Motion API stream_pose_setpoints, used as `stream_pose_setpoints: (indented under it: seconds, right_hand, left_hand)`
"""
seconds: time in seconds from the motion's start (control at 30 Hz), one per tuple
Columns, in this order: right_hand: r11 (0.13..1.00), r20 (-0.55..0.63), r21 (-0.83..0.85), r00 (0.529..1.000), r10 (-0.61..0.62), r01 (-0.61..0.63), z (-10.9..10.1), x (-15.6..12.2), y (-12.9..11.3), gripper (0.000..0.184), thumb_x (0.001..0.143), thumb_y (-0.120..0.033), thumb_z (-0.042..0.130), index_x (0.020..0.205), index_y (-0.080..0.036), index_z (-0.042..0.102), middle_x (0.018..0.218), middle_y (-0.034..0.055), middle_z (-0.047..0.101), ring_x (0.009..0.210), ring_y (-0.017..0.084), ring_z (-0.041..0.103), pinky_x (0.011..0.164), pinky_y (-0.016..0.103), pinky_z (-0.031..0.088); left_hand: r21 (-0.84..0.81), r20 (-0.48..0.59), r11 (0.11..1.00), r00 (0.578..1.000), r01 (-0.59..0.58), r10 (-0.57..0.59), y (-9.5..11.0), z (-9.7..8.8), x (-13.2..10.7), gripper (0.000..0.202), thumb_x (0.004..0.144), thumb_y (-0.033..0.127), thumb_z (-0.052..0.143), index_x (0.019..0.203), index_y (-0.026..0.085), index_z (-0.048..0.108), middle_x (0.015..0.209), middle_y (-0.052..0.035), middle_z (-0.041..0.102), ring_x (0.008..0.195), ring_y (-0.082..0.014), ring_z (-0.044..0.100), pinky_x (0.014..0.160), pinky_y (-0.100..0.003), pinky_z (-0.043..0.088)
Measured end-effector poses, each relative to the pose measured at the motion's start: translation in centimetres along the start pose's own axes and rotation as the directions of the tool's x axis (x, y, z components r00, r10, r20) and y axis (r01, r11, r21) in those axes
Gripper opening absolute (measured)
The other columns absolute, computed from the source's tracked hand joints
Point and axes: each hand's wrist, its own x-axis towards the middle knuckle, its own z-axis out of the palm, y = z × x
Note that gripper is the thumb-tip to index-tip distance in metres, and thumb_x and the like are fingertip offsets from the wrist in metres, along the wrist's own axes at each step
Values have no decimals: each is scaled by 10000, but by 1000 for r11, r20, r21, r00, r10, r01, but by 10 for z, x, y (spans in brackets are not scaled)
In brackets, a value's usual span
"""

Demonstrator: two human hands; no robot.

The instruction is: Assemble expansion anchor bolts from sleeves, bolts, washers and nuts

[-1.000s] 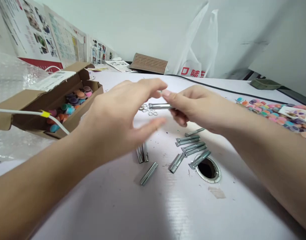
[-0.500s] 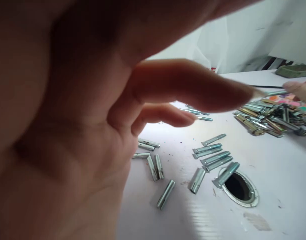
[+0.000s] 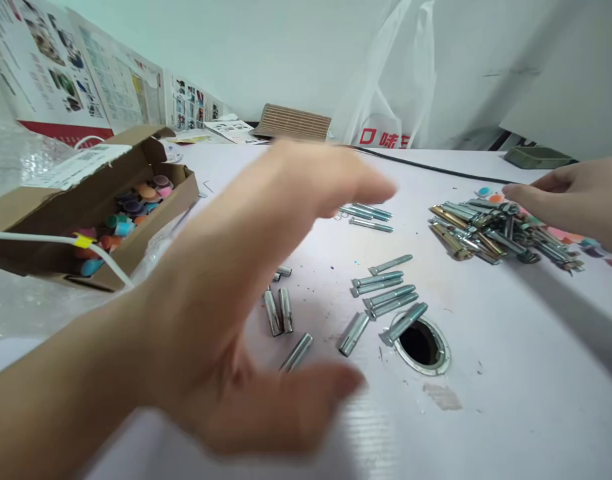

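Close to the camera, my left hand (image 3: 226, 293) is open and a little blurred, thumb and fingers spread with nothing between them. It covers part of the metal sleeves (image 3: 285, 310) lying on the white table. Beyond its fingertips lie several silver bolts (image 3: 390, 295) in a loose column, and a single sleeve (image 3: 353, 335) beside them. One bolt (image 3: 405, 323) overlaps the rim of a round hole. At the right edge, my right hand (image 3: 576, 200) hovers at a pile of expansion bolts (image 3: 486, 230), fingers stretched out and no object visible in them.
An open cardboard box (image 3: 179, 197) of colourful caps stands at the left, with a white cable (image 3: 46, 237) across it. The table has a metal-rimmed hole (image 3: 445, 360). A black cable (image 3: 431, 168), a green tray (image 3: 539, 157) and a plastic bag (image 3: 421, 80) are at the back.
My left hand has moved away from the camera, uncovering the box and the back wall. My right hand, which had a thin metal piece at its fingertips, now shows none over the pile.
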Motion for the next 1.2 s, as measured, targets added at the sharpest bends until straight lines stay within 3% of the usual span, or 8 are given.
stream_pose_setpoints:
  seconds: [0.1,0.17,0.23,0.3,0.57,0.9,1.1,1.2]
  right_hand:
    - [993,-103,96,993,-62,72,-4,-31,-12,264,789,-362,707,1003,-207,720,725,101,626,629,126,489,553,396,345]
    - [896,-91,219,922,-376,387,-2,-56,-19,213,796,-432,713,921,-260,711,730,79,639,602,130,519,543,374,370]
    - [623,48,320,645,-763,714,4,-78,-24,199,787,-473,723,876,-298,694,801,65,670,670,161,575,553,343,418]
    - [422,157,410,393,-906,808,13,-95,-30,207,786,-462,728,910,-306,674,893,46,682,748,172,601,543,306,443]
    - [213,264,576,67,-962,789,34,-103,-44,113,904,-302,613,916,-231,700,930,31,649,902,155,590,826,320,480]
    - [138,273,489,0,-962,861,31,-104,-44,147,936,-287,555,904,-218,681,915,47,638,922,184,568,844,345,445]
    - [219,169,427,160,-973,878,25,-115,-51,167,950,-341,531,989,-218,636,901,56,661,735,164,580,644,304,448]
    - [185,72,405,170,-983,895,27,-132,-66,179,955,-326,526,985,-217,665,857,48,663,763,168,590,674,306,441]
  left_hand:
    - [4,104,990,984,-143,141,-25,3,10,513,807,273,592,1307,194,510,1412,-117,489,1325,-276,465,1113,-433,440]
    - [1,138,996,986,-93,92,-35,5,16,443,843,243,532,1284,200,528,1382,-135,498,1296,-290,487,1085,-458,450]
    - [8,157,1000,987,-30,28,-39,8,18,424,860,252,508,1281,207,539,1382,-136,489,1282,-303,498,1083,-471,441]
    - [37,184,999,982,30,-36,-40,11,17,408,868,264,510,1270,207,554,1397,-129,473,1275,-302,500,1074,-457,443]
    - [157,166,961,953,229,-254,-48,14,16,285,858,293,556,1121,226,645,1369,-79,496,968,-217,615,891,-379,524]
    - [111,147,972,964,207,-222,-48,16,14,259,877,262,523,1089,222,667,1330,-79,521,950,-201,617,908,-364,512]
    - [-65,137,996,989,68,-58,-30,22,14,249,921,276,524,1114,184,651,1265,-106,552,1143,-210,558,1005,-343,464]
    - [-190,203,981,979,37,3,-19,28,16,279,950,318,527,1175,189,631,1172,-77,622,1072,-180,584,943,-302,468]
